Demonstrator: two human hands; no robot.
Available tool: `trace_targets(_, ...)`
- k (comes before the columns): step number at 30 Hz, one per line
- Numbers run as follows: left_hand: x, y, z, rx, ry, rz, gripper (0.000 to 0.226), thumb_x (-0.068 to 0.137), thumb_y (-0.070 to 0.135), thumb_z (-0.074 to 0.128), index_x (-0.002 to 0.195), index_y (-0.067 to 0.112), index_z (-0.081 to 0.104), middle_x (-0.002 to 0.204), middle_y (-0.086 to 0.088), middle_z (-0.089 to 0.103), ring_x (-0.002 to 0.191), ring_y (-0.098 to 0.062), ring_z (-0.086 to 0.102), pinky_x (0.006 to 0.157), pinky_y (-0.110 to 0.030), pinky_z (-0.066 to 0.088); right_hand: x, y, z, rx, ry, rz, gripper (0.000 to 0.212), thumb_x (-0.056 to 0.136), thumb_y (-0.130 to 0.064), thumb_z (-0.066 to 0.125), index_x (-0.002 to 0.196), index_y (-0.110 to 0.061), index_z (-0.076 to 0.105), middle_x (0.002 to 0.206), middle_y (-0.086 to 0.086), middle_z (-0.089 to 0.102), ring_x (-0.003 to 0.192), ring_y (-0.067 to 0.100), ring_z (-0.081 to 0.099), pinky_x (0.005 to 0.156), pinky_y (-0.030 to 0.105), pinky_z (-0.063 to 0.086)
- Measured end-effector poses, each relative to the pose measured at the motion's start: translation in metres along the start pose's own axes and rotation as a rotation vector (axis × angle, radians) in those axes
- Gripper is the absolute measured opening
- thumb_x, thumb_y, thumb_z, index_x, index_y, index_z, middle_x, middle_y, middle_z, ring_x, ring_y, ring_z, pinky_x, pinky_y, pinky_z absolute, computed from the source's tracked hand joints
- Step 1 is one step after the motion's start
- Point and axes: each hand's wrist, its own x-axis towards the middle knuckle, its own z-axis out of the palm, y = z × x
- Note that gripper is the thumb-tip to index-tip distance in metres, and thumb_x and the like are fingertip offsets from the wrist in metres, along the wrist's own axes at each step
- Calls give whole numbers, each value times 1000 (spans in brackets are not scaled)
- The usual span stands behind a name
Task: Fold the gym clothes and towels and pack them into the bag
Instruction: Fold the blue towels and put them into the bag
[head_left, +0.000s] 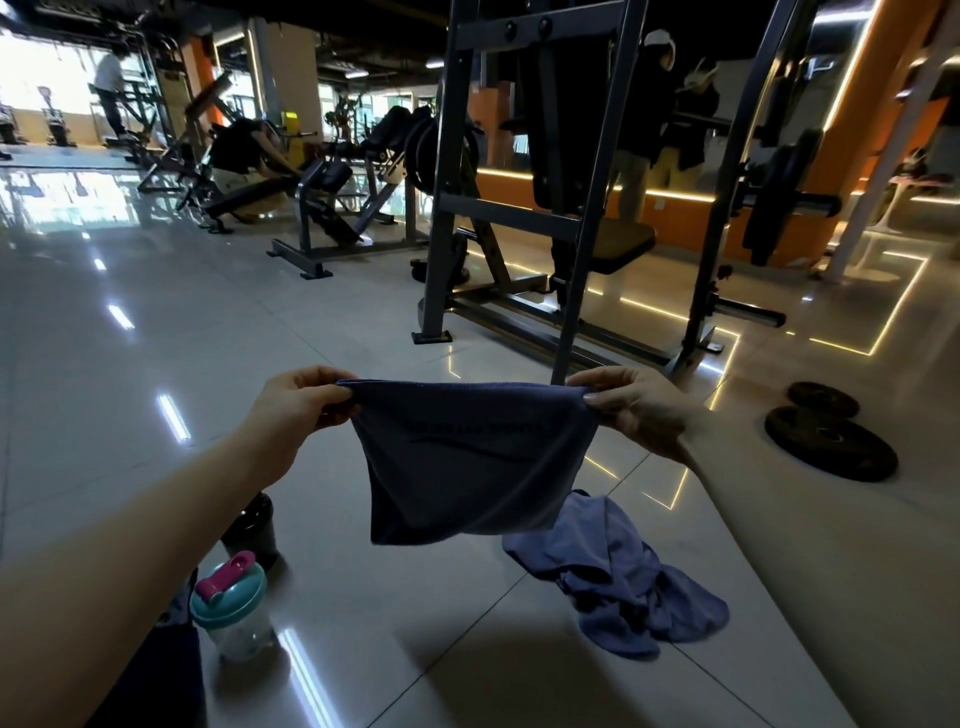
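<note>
A dark blue towel (467, 462) hangs in the air in front of me, doubled over with its lower edge sagging. My left hand (298, 410) pinches its upper left corner and my right hand (631, 410) pinches its upper right corner. A lighter blue garment (618, 577) lies crumpled on the tiled floor below and to the right of the towel. A dark object (156, 670) at the lower left edge is partly cut off; I cannot tell whether it is the bag.
A clear shaker bottle with a teal lid (231, 608) and a black bottle (249, 530) stand on the floor at lower left. Two black weight plates (831, 441) lie at right. A grey rack frame (561, 208) stands ahead. Other people and gym machines are farther back.
</note>
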Motion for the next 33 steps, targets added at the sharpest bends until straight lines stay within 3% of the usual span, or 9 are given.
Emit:
trace_targets(3,1,0,-1,-17,0,1,18,94,-7,56,100,2,71,90,-13,72,74,-19,71,69,-24,58,2,0,-2,-31,40,-29,24,90,8,60,108,-4,71,116,13,69,112,26,66,89,35,57)
trace_targets(8,3,-2,-2,-19,-3,-4,18,94,-7,56,102,2,70,93,-15,72,77,-21,71,69,-23,58,3,-2,2,-106,67,-71,18,90,8,60,93,-6,72,100,11,71,105,29,67,90,39,58)
trace_targets(13,3,-3,-2,4,21,-5,18,95,-5,57,101,3,71,89,-12,72,77,-22,69,74,-29,56,2,-8,6,-243,-8,-28,21,91,9,58,100,-7,68,108,13,67,104,26,66,77,29,57)
trace_targets(19,0,-1,-1,192,82,27,11,98,2,58,102,5,68,84,-13,69,57,-16,63,57,-28,46,0,-11,10,-448,-136,71,18,93,3,60,107,-4,69,111,15,67,101,22,67,77,27,57)
trace_targets(24,-3,-5,2,348,87,55,9,100,5,56,100,5,65,83,-19,70,57,-23,64,52,-29,44,0,-11,10,-373,-182,79,14,91,-1,65,105,-2,68,108,13,70,97,19,70,77,26,58)
trace_targets(33,0,-2,-6,160,48,23,6,98,8,62,101,6,67,82,-7,69,62,-14,63,61,-29,46,-5,-18,4,-163,-311,81,12,81,-8,72,85,-12,61,93,4,69,89,17,69,72,26,59)
